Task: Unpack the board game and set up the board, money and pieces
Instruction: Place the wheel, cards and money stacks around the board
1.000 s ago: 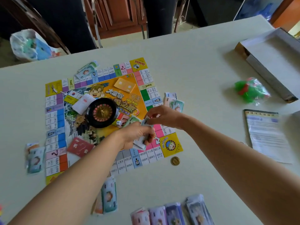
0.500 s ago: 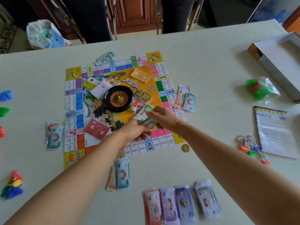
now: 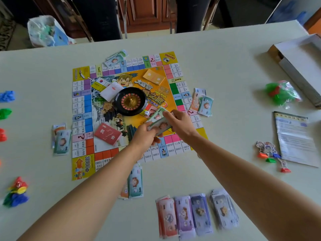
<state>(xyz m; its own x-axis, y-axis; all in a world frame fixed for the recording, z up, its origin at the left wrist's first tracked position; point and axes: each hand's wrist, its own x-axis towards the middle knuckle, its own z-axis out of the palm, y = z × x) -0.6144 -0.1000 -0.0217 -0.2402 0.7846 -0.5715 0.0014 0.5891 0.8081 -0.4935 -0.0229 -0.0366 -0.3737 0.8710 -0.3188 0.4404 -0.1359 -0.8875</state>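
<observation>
- While both hands meet over the near right part of the game board [image 3: 83, 105], the left hand [image 3: 145, 137] grips the near end of a wad of green banknotes [image 3: 159, 122], with its fingers curled round it.
- The right hand [image 3: 181, 125] pinches the wad's far right end, fingertips on the top note.
- The wad's long axis slants from the left hand away and rightward to the right hand. Its printed faces point up, and it appears lifted off the board.
- Just beyond the hands lie a white die [image 3: 147, 113] and a black roulette wheel [image 3: 130, 101], at the board's middle.
- Left of the left hand, a red card deck [image 3: 107, 133] lies tilted on the board. Farther away are a white card deck [image 3: 112, 90] and an orange card deck [image 3: 153, 77].
- Beyond and right of the right hand, just off the board's edge, lies a small pile of orange and green notes [image 3: 202, 102].
- Beside the left forearm lies a green note pile [image 3: 135, 183], its long axis pointing away.
- Between the two forearms, four note stacks [image 3: 194, 213] lie side by side, their long axes also pointing away.
- Well right of the right hand are a bag of green and red houses [image 3: 281, 93], an open box [image 3: 298, 66], a rule sheet [image 3: 295, 136] and cardboard character pawns [image 3: 268, 152] on coloured stands.
- Well left of the left hand lie heaps of coloured plastic pieces [image 3: 7, 96].
</observation>
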